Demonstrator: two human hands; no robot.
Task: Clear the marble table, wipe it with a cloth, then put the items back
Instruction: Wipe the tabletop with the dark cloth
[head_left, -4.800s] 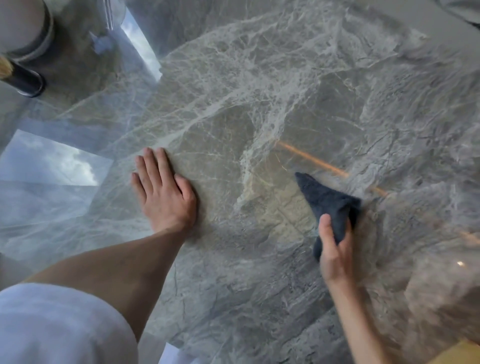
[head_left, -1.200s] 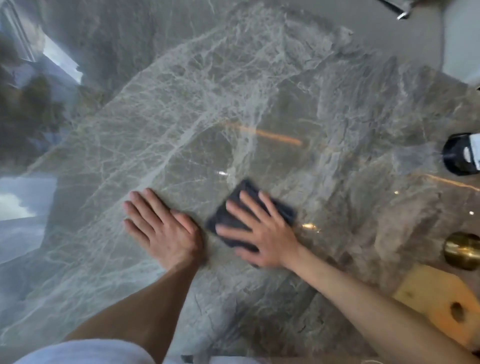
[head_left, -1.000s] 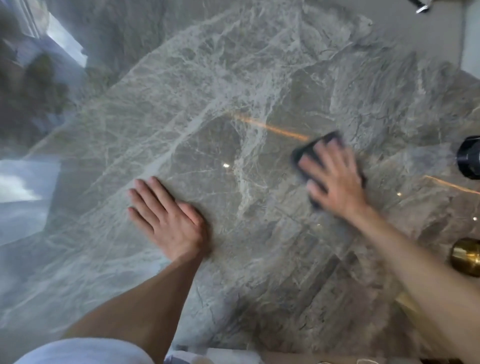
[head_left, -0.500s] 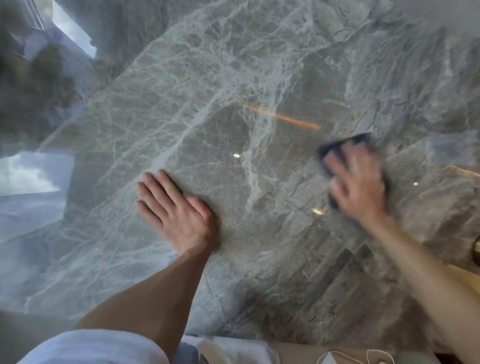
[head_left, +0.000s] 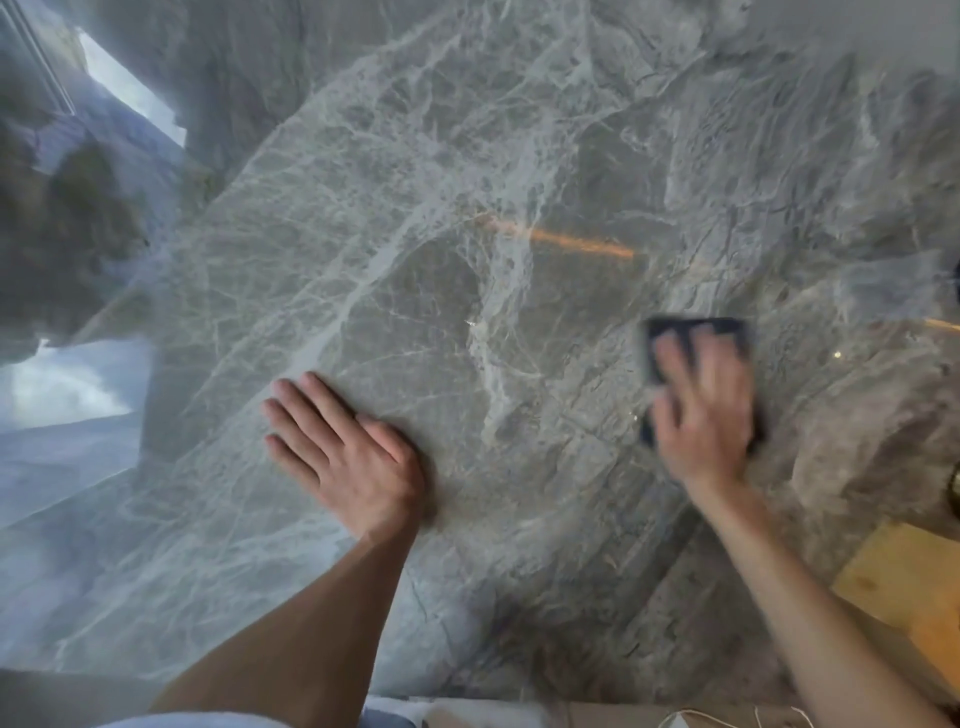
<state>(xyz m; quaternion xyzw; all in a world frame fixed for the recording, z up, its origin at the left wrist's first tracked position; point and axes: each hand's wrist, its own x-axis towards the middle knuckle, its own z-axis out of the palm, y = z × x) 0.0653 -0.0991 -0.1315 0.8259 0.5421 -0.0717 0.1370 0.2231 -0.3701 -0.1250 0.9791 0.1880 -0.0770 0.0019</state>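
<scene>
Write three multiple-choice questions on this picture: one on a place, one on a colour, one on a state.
1. Where is the cloth? A) under the right hand B) hanging off the table edge C) on a chair
2. What colour is the cloth? A) white B) dark blue C) yellow
3. The left hand is: A) a fist B) flat on the marble table C) holding a cup

1 A: that hand covers it. 2 B: its dark edge shows beyond the hand. 3 B: palm down on the stone.
</scene>
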